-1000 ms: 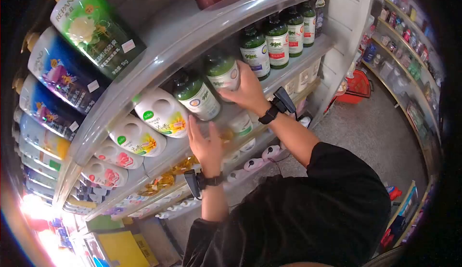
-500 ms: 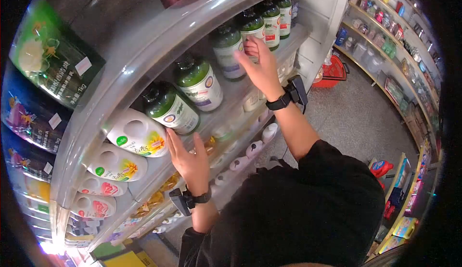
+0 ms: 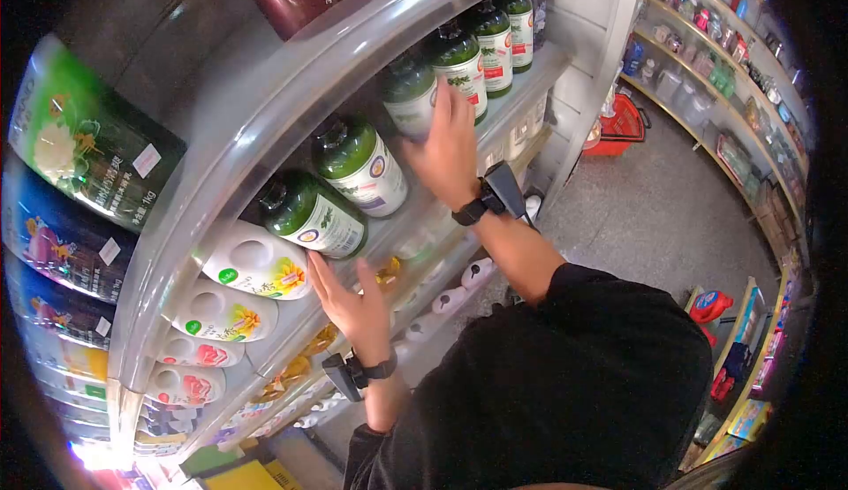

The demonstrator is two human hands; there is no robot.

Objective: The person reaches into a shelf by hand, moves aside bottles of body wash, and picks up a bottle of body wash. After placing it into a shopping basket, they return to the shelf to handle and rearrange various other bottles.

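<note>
On the shelf stands a row of green pump bottles with white labels. My right hand is wrapped round the lower part of one green bottle, with fingers on its right side and the thumb low at its left; this bottle looks slightly blurred. Just right of it is a green bottle with a red-striped label. My left hand is open, thumb apart, its fingertips at the shelf front by the nearest green bottle and a white bottle with a yellow flower. Between my hands stands another green bottle.
A clear curved shelf edge runs above the bottles. Dark pouches stand on the upper level at left. More white bottles line the shelf below left. A red basket sits on the floor, with stocked shelves beyond it.
My right hand has moved down and left from between two bottles and closed round the left one, which has shifted slightly left. My left hand stays near the shelf front.
</note>
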